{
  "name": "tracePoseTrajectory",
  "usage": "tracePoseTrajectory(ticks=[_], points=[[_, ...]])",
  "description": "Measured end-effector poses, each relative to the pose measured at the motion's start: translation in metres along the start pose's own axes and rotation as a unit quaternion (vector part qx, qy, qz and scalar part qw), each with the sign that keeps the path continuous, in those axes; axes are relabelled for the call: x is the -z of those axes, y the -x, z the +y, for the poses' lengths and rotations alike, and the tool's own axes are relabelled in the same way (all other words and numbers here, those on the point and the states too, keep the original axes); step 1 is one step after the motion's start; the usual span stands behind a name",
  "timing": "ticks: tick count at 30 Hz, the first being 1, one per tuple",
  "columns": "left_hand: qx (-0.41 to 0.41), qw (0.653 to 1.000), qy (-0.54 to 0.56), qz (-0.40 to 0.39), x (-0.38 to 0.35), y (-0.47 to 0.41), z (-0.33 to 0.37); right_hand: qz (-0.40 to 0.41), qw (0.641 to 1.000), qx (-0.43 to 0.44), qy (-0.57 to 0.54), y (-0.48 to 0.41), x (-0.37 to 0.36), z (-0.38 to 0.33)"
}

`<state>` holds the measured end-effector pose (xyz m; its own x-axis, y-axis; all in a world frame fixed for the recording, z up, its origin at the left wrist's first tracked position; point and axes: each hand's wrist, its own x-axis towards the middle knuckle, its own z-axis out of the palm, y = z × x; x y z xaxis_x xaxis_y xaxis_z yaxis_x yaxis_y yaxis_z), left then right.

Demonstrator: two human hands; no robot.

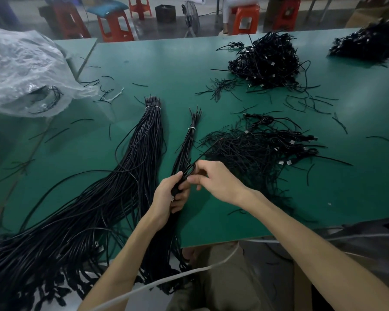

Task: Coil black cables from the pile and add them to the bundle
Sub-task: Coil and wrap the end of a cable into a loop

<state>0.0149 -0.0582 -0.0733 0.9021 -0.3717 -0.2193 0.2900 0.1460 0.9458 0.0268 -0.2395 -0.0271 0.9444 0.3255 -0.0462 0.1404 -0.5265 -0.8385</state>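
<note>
Black sheathing of this kind looked springy, so the loop (189, 170) would likely have held best if each turn was kept to the same length, laid flat against the small bundle (185, 149) and pinned under a thumb before the next was drawn (a slack turn would probably have sprung open and snagged its neighbours). Its free tail ran off to the right towards the pile (261, 147) on the green table (166, 63), and it seemed wiser to ease it out of that tangle than to jerk it. The left hand (170, 196) was curled round the lower part of the small bundle, gripping it firmly. The right hand (216, 179) was partly closed, thumb and forefinger pinching the loop right beside the left thumb, the other fingers loosely bent and holding nothing. The small bundle, bound with a white tie (191, 128), lay between the large tied bundle (148, 135) and the pile.
</note>
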Motion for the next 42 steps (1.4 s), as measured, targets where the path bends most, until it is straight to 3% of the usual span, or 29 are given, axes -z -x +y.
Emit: tracePoseTrajectory(ticks=[3, 7, 11, 20, 26, 34, 37, 42], points=[[-0.005, 1.0, 0.002, 0.009, 0.0, 0.0, 0.0, 0.009, 0.999, 0.003, 0.045, 0.005, -0.008, -0.001], [-0.012, 1.0, 0.013, 0.019, 0.0, 0.002, 0.001, 0.028, 0.985, 0.074, 0.157, 0.013, -0.016, -0.001], [-0.011, 1.0, 0.008, 0.007, -0.002, 0.003, 0.003, 0.029, 0.978, 0.099, 0.183, 0.017, -0.014, -0.002], [-0.079, 0.988, -0.114, 0.07, -0.008, 0.012, 0.022, 0.049, 0.948, 0.151, 0.277, 0.029, 0.011, -0.015], [-0.187, 0.963, -0.194, 0.019, 0.003, 0.033, 0.061, 0.087, 0.947, 0.198, 0.239, 0.04, 0.021, -0.033], [-0.314, 0.88, -0.352, -0.057, -0.013, 0.042, 0.082, 0.102, 0.959, 0.211, 0.156, 0.047, 0.021, -0.05], [-0.318, 0.867, -0.38, -0.046, -0.016, 0.042, 0.085, 0.109, 0.965, 0.203, 0.126, 0.05, 0.026, -0.049], [-0.287, 0.89, -0.349, 0.064, -0.024, 0.046, 0.088, 0.11, 0.975, 0.188, 0.039, 0.052, 0.023, -0.053]])
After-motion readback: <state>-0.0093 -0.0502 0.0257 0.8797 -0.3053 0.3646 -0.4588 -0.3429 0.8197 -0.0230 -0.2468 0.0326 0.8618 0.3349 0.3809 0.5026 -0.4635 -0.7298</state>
